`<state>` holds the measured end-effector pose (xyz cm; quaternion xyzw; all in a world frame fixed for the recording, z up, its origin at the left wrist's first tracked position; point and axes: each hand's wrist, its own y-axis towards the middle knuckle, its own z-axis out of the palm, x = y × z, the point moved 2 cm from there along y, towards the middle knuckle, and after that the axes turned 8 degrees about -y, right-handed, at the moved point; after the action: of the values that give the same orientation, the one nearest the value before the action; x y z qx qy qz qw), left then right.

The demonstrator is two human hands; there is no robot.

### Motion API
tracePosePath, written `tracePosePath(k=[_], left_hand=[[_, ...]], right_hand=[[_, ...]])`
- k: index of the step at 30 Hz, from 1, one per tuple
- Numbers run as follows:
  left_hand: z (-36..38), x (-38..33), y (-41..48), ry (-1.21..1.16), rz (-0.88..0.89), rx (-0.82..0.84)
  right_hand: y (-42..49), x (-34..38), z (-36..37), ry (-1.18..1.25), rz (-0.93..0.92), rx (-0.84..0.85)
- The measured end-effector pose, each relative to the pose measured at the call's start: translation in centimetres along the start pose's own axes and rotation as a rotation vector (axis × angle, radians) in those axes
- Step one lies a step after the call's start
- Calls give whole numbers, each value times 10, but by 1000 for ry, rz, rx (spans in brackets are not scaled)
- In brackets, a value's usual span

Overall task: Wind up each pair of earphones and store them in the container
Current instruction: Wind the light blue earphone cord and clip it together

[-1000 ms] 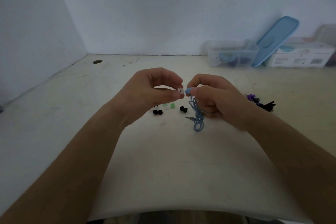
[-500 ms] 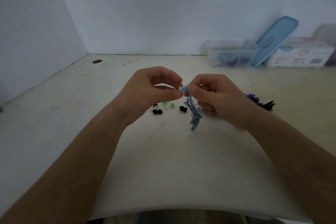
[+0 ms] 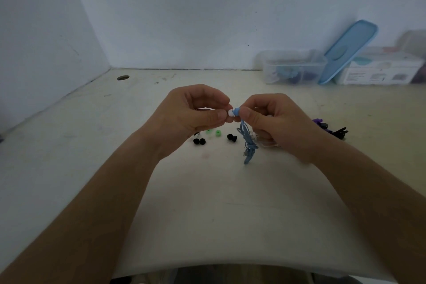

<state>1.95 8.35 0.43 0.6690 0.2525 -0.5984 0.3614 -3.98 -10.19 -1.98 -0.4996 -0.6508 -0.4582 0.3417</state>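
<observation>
L hand (image 3: 196, 110) pinches small round white eartip (image 3: 230, 112); R hand (image 3: 276, 122) pinches blue earphones (image 3: 249, 145), thin cord dangling looped.

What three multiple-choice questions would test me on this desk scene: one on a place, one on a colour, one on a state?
1. Where does the clear container stand?
A. At the back of the desk, by the wall
B. On the person's lap
C. At the desk's front edge

2. What colour is the earphone cable hanging below the right hand?
A. Red
B. Blue
C. Yellow

3. What is the left hand doing?
A. Lying flat on the desk
B. Pinching a white ear tip
C. Hanging open, holding nothing

Answers:
1 A: the container sits far behind both hands, against the wall.
2 B: the bunched cable is light blue.
3 B: thumb and forefinger close on the tip.
</observation>
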Motion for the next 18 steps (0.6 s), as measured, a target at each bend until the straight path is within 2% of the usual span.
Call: tracePosePath(k=[18], left_hand=[[6, 12, 3, -53, -38, -20]], right_hand=[[0, -3, -2, -50, 33, 55]])
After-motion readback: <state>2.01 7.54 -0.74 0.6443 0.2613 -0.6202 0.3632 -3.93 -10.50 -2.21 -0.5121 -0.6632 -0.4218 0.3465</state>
